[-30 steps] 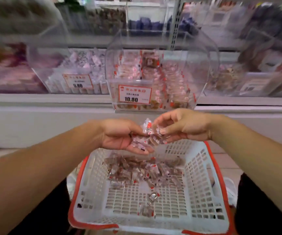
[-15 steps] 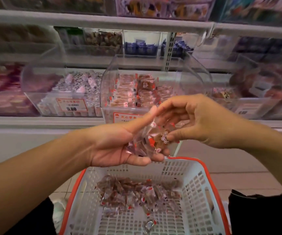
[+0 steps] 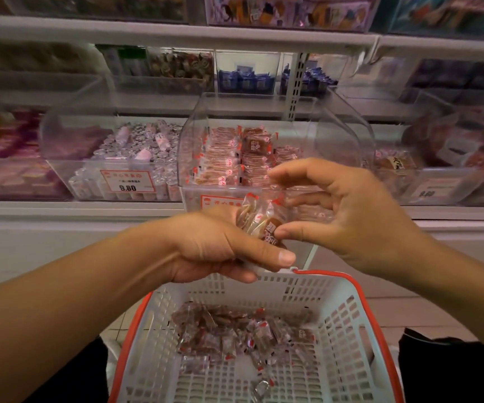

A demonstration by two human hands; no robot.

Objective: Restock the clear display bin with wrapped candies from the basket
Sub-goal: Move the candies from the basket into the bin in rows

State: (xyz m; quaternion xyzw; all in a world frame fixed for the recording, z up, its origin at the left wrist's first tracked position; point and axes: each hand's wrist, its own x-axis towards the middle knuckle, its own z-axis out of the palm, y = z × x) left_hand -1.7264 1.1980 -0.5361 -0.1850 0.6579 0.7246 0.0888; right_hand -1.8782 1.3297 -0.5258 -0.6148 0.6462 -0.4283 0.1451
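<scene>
My left hand (image 3: 217,248) grips a small bunch of clear-wrapped brown candies (image 3: 259,221), thumb curled across the front of them. My right hand (image 3: 357,219) meets it from the right: its thumb presses on the front candy and its curled fingers lie behind the wrappers, pinching them. Both hands hover just in front of the clear display bin (image 3: 194,126), which holds neat rows of the same candies and a red-framed price label. Below them, the white basket (image 3: 348,312) with a red rim holds a loose pile of candies (image 3: 235,330).
A neighbouring clear bin (image 3: 60,141) with pale wrapped sweets and a 9.80 label stands to the left. Another bin (image 3: 438,170) stands to the right. Higher shelves carry boxes of blue packets (image 3: 246,77). A white shelf ledge (image 3: 60,216) runs under the bins.
Both hands have risen from above the basket to the bin's front. My left thumb has folded over the candies, and my right hand has taken a new pinch on them.
</scene>
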